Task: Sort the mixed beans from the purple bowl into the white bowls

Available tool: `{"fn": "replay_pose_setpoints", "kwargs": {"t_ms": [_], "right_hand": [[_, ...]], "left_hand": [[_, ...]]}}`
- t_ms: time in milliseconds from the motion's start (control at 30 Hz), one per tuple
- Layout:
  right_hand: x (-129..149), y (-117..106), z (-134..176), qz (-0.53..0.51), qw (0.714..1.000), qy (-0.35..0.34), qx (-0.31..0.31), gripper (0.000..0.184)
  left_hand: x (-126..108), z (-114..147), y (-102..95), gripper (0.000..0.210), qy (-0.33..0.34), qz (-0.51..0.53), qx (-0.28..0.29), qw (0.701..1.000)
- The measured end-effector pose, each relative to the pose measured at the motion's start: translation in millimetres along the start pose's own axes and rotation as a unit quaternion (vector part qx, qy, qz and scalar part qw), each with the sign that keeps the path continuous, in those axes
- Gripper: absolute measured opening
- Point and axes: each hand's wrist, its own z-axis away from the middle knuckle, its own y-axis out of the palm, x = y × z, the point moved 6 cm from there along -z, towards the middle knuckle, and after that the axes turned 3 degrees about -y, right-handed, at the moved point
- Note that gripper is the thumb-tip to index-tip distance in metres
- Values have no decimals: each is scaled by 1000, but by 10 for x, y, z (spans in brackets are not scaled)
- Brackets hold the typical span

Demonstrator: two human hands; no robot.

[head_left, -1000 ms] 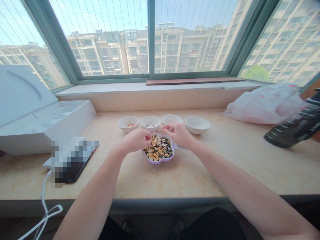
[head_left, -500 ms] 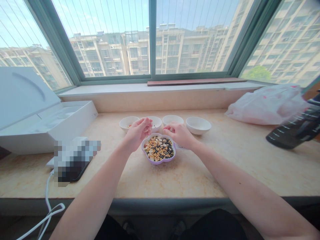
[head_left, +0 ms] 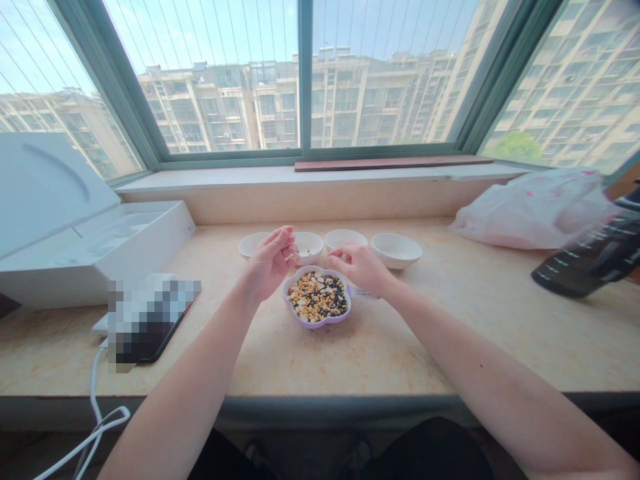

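This looks like a room in a home, probably an upper-floor flat: apartment blocks [head_left: 210, 110] stand outside the green-framed window [head_left: 304, 80], their rooftops in sight. Beneath the sill [head_left: 225, 176] runs a marbled worktop [head_left: 400, 347] with household things on it: small white bowls [head_left: 399, 251] in a row towards its back edge, a purple bowl [head_left: 316, 325] of mixed beans nearer the front edge, a plastic bag [head_left: 530, 210] by the back right corner, and a dark bottle [head_left: 575, 267] beside that.
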Motion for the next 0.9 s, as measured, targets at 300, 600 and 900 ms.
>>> {"fn": "replay_pose_setpoints", "kwargs": {"t_ms": [300, 600, 900], "right_hand": [[38, -8, 9, -4, 1000, 1, 3, 21], [55, -4, 10, -4, 1000, 1, 6, 20], [74, -9, 12, -3, 1000, -1, 3, 18]], "left_hand": [[9, -16, -46, 24, 16, -61, -37, 997], [-77, 64, 22, 14, 171, -407, -74, 894], [-62, 142, 162, 5, 255, -543, -19, 800]]}}
